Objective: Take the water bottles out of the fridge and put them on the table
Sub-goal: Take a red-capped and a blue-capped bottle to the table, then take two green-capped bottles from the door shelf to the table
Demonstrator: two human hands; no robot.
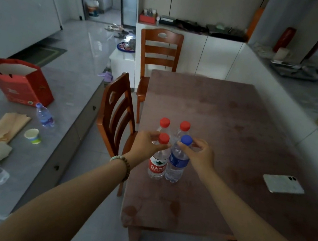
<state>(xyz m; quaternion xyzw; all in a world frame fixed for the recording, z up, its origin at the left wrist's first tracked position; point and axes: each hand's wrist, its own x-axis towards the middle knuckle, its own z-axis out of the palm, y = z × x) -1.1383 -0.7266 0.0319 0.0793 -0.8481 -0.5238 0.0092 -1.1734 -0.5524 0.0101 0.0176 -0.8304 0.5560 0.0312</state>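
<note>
Several water bottles stand close together near the left side of the brown table [224,130]. My left hand [146,143] grips the neck of a red-capped bottle with a red label [157,166], which stands on the table. My right hand [200,154] grips the neck of a blue-capped bottle with a blue label [177,163] right beside it. Behind them stand two more red-capped bottles [164,123] [185,126], partly hidden by my hands. No fridge interior shows clearly in this view.
A white phone [283,184] lies at the table's right edge. Two wooden chairs [117,112] [160,48] stand at the table's left and far sides. The grey sideboard [70,103] on the left carries a red bag [20,82], a paper cup [32,135], cloths and two other bottles [45,115].
</note>
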